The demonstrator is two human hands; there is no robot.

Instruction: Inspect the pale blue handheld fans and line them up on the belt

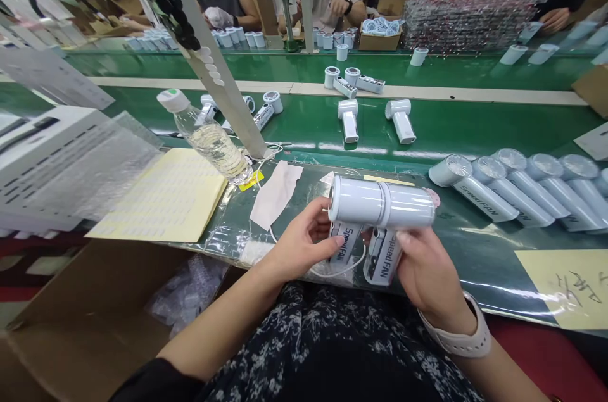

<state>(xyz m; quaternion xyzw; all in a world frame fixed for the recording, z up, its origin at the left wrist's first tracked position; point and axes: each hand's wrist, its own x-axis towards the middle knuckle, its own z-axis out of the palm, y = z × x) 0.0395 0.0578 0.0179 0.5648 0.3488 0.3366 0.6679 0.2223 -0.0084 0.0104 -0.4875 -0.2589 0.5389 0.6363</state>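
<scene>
L hand (308,240) fingers curled round the handle of one pale-blue-and-white plastic handheld fan (355,201), R hand (425,263) fingers closed on another pale-blue-and-white plastic handheld fan (412,204), heads end to end between the hands, above the green bench (468,256).

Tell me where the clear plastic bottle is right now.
In the head view, the bottle is on your left, between the yellow sheets and the slanted post, its base by a small yellow label.

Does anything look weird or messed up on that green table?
The pale scrap between the bottle and the left hand looks odd: its edges are uneven, as if torn. The bottle looks slanted too, though the camera may cause that. I see no spill.
</scene>
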